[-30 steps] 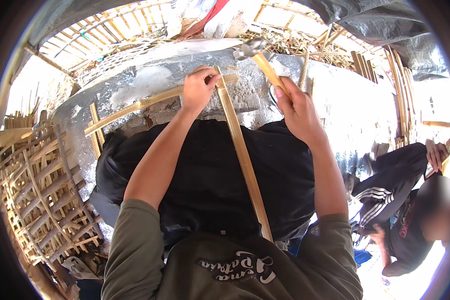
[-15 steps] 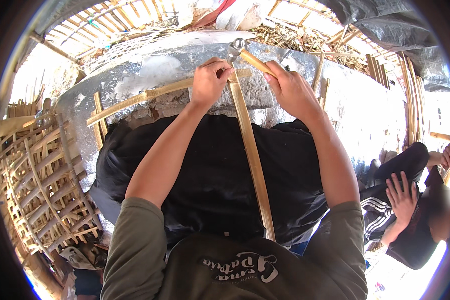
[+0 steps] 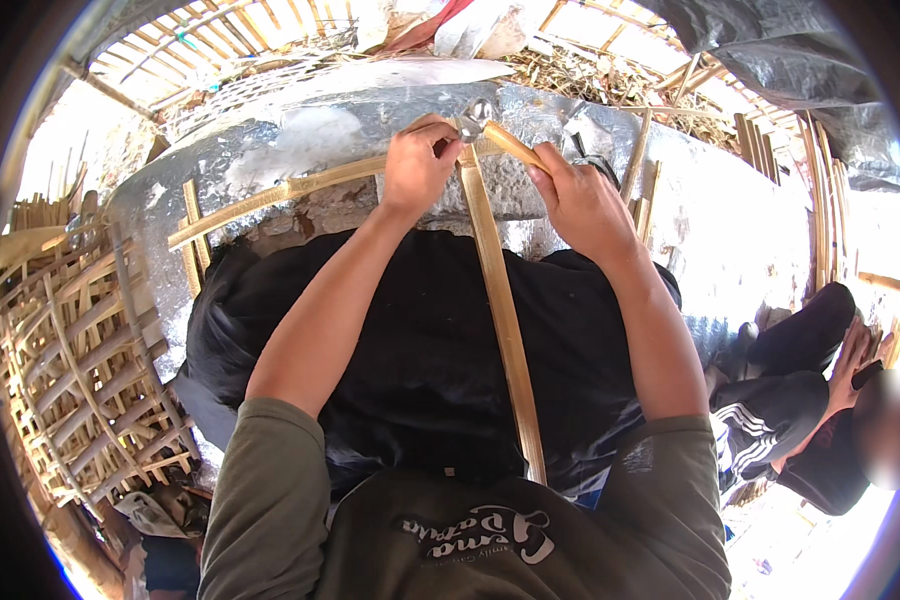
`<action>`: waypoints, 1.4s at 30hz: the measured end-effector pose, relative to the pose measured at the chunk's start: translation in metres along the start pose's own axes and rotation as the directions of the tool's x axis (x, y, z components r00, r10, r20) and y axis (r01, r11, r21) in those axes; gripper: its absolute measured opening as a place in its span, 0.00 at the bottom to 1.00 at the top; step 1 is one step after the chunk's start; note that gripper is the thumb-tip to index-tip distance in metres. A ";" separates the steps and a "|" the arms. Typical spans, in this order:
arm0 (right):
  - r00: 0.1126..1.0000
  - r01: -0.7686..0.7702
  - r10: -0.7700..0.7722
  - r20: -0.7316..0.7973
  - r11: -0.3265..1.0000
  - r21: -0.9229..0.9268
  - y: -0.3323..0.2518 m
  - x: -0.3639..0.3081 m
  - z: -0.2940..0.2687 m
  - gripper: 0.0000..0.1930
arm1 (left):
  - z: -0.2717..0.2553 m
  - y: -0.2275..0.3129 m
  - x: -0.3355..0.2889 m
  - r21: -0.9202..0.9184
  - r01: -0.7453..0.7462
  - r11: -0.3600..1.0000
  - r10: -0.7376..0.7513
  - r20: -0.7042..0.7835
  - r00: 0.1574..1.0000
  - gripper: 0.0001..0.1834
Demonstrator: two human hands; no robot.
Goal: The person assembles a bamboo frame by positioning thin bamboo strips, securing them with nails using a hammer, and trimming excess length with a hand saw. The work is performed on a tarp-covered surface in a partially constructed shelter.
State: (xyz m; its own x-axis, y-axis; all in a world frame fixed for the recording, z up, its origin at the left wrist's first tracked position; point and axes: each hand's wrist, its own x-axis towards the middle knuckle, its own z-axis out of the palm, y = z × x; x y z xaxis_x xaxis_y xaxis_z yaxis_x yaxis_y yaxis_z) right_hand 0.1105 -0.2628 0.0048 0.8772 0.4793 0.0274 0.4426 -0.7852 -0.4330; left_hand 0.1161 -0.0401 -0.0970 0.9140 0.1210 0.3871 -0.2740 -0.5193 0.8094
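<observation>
My right hand [image 3: 585, 205] is closed around the wooden handle of a hammer [image 3: 513, 144]. Its shiny metal head sits beside the fingertips of my left hand [image 3: 422, 168]. Those left fingers are pinched together over the spot where two bamboo strips cross; whatever they pinch is hidden or too small to name. One strip, the long bamboo piece [image 3: 500, 310], runs from there toward my body over my dark-clothed lap. The crosswise bamboo strip [image 3: 290, 188] stretches out to the left and lies over a grey stone-like block [image 3: 355, 200].
Short upright bamboo slats [image 3: 196, 235] stand under the crosswise strip's left end. A woven bamboo lattice [image 3: 85, 370] leans at the left. Silvery sheeting [image 3: 730, 200] spreads around the block. At the right sits another person in dark trousers [image 3: 780, 415]. Bamboo scraps [image 3: 620, 85] lie at the back.
The hammer head has come down closer to my left fingertips, and my right hand has lowered slightly. My left hand stays at the crossing. The other person's hand has shifted.
</observation>
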 end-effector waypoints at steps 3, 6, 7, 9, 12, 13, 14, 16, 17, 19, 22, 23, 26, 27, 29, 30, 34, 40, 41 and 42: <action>0.997 -0.023 0.026 -0.069 0.999 0.046 -0.004 0.000 -0.004 0.09 | 0.001 0.000 0.000 -0.016 0.001 1.000 -0.001 -0.003 1.000 0.08; 0.995 -0.016 0.027 -0.100 0.994 0.104 -0.009 0.000 -0.005 0.10 | 0.001 -0.001 0.001 -0.010 -0.032 0.999 0.032 -0.004 0.999 0.08; 0.998 -0.047 0.049 -0.042 0.998 0.042 -0.010 0.000 -0.004 0.11 | 0.001 -0.001 0.001 -0.010 -0.042 0.999 0.042 -0.003 0.999 0.08; 1.000 0.024 -0.024 -0.001 0.994 -0.106 -0.009 -0.001 0.005 0.10 | -0.002 0.000 -0.001 0.018 0.008 1.000 -0.008 0.012 1.000 0.07; 0.999 -0.033 0.033 -0.013 0.999 0.009 -0.008 -0.002 0.003 0.10 | -0.001 0.001 0.000 0.012 -0.010 1.000 0.009 0.008 1.000 0.07; 0.997 -0.041 0.046 -0.062 0.997 0.069 -0.007 -0.001 0.003 0.10 | -0.001 0.000 -0.001 0.006 -0.028 1.000 0.028 0.001 1.000 0.07; 0.996 -0.043 0.049 -0.074 0.996 0.078 -0.007 -0.001 0.003 0.10 | 0.000 -0.001 -0.001 0.003 -0.027 1.000 0.027 0.002 1.000 0.07; 0.993 -0.047 0.057 -0.106 0.994 0.097 -0.010 -0.001 0.002 0.10 | 0.001 -0.001 0.000 -0.003 -0.032 0.999 0.032 0.006 0.999 0.08; 0.994 -0.003 0.006 -0.105 1.000 0.028 -0.007 -0.001 0.008 0.10 | 0.000 -0.002 -0.001 -0.002 -0.027 1.000 0.027 -0.003 1.000 0.08; 0.991 0.080 -0.091 -0.097 0.990 -0.117 -0.002 -0.001 0.017 0.09 | -0.001 0.000 -0.001 -0.008 -0.021 1.000 0.021 -0.018 1.000 0.08; 0.998 -0.069 0.070 -0.011 0.995 0.069 -0.008 0.000 0.003 0.09 | -0.001 -0.001 -0.001 0.009 -0.022 1.000 0.022 0.001 1.000 0.07; 0.995 -0.038 0.046 -0.093 0.995 0.089 -0.012 0.000 -0.001 0.09 | -0.001 -0.002 -0.002 0.010 -0.022 1.000 0.022 0.002 1.000 0.07; 1.000 0.009 -0.008 0.012 0.997 -0.078 -0.003 -0.002 0.006 0.09 | 0.000 -0.001 0.000 0.006 -0.003 1.000 0.003 0.006 1.000 0.08; 0.997 0.065 -0.067 -0.037 0.997 -0.049 -0.003 0.001 0.009 0.09 | 0.000 0.000 -0.001 0.012 0.025 1.000 -0.025 0.002 1.000 0.08; 0.998 -0.024 0.026 -0.061 0.999 0.032 -0.006 0.000 0.004 0.10 | 0.000 0.000 0.002 0.014 0.021 1.000 -0.021 0.000 1.000 0.09; 0.996 -0.066 0.071 -0.059 0.995 0.078 -0.011 -0.002 0.001 0.10 | 0.001 -0.001 0.002 0.014 0.000 1.000 0.000 0.002 1.000 0.09; 0.998 0.056 -0.061 -0.032 0.987 -0.151 -0.002 -0.004 0.015 0.10 | 0.000 -0.001 0.000 0.057 -0.010 0.998 0.010 0.007 1.000 0.10; 0.993 -0.061 0.075 -0.089 0.987 0.148 -0.015 0.001 0.000 0.10 | -0.001 -0.003 0.000 0.008 -0.019 1.000 0.018 0.006 1.000 0.09; 0.998 -0.040 0.045 -0.043 0.994 0.104 -0.012 0.001 0.006 0.09 | -0.001 -0.004 -0.001 -0.006 -0.028 1.000 0.028 0.000 1.000 0.09; 1.000 -0.021 0.022 -0.008 0.998 0.054 -0.007 0.003 0.008 0.09 | 0.000 -0.004 0.000 0.012 -0.007 1.000 0.007 -0.003 1.000 0.09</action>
State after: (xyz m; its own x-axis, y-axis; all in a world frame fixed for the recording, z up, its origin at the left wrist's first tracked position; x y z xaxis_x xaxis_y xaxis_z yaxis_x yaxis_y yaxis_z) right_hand 0.1081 -0.2524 0.0004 0.8880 0.4592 0.0250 0.4133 -0.7731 -0.4812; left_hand 0.1173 -0.0383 -0.1005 0.9114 0.1199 0.3937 -0.2763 -0.5305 0.8014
